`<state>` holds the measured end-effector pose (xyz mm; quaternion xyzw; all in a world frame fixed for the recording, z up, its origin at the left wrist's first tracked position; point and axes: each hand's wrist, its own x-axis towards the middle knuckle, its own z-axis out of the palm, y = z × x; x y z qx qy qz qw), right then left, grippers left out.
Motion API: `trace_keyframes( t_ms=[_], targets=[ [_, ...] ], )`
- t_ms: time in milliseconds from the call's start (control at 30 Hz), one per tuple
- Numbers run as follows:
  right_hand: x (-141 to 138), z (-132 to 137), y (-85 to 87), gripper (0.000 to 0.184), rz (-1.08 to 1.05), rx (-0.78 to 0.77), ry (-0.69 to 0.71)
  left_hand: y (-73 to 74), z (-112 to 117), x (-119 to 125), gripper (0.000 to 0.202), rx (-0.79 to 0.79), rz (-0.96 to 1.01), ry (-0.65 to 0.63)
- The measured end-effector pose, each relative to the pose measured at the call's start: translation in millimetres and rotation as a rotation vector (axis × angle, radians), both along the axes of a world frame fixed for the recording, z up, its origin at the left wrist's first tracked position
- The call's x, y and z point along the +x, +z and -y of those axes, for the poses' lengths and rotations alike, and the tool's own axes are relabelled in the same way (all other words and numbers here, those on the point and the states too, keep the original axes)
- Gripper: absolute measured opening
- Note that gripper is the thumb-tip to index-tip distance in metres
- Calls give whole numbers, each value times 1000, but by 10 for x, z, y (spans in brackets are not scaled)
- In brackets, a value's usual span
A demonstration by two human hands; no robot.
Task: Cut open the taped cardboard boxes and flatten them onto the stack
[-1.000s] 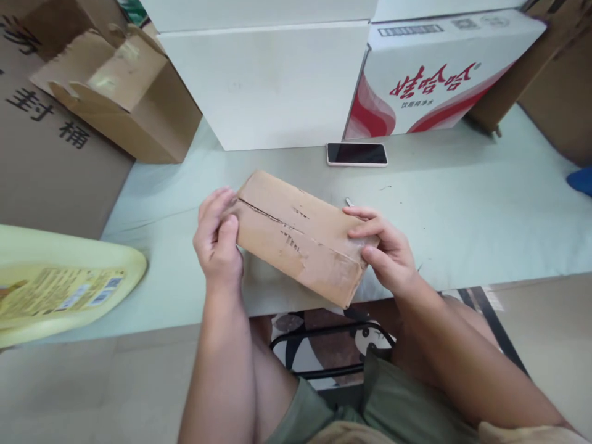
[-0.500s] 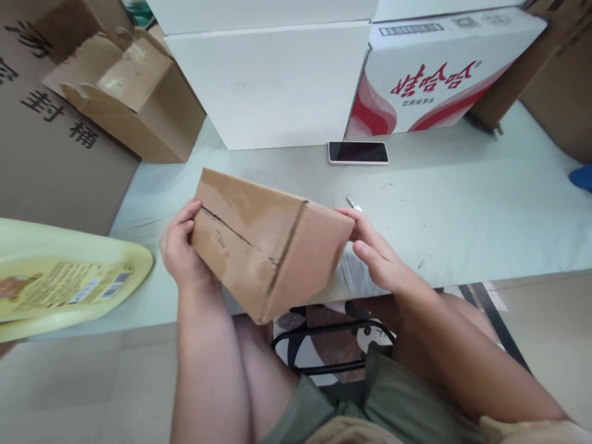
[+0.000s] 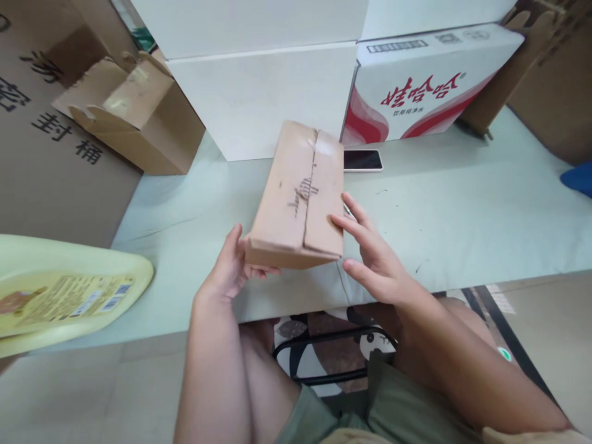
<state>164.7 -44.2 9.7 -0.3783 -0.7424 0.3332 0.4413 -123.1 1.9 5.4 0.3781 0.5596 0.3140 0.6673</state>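
Observation:
A closed brown cardboard box (image 3: 296,191) is held tilted above the table, its dark-marked top with a lengthwise seam facing me. My left hand (image 3: 231,262) grips the near left corner, thumb at the side and fingers curled beneath. By the right edge is my right hand (image 3: 372,253), fingers spread, with fingertips touching or very close to the box. Between those fingers, a small slim metallic object (image 3: 349,212) shows on the table, mostly covered, its kind unclear. Just behind the box lies a phone (image 3: 364,160), its left end hidden.
White cartons (image 3: 263,98) and a red-and-white water carton (image 3: 420,92) stand along the back. At left are an opened cardboard box (image 3: 161,123), a large printed carton (image 3: 60,166) and a yellow bottle (image 3: 92,290). A blue object (image 3: 578,180) sits at the right edge.
The box has been turned and moved up and away from me, so a different, marked face shows. My left hand has shifted right, to its near corner. The right hand's fingers have spread.

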Motion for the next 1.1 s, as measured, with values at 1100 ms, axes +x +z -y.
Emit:
trace_keyframes(
  t_ms=[1100],
  targets=[
    [42, -65, 13, 22, -132, -220, -66, -183, -111, 93, 42, 836, -50, 392]
  ],
)
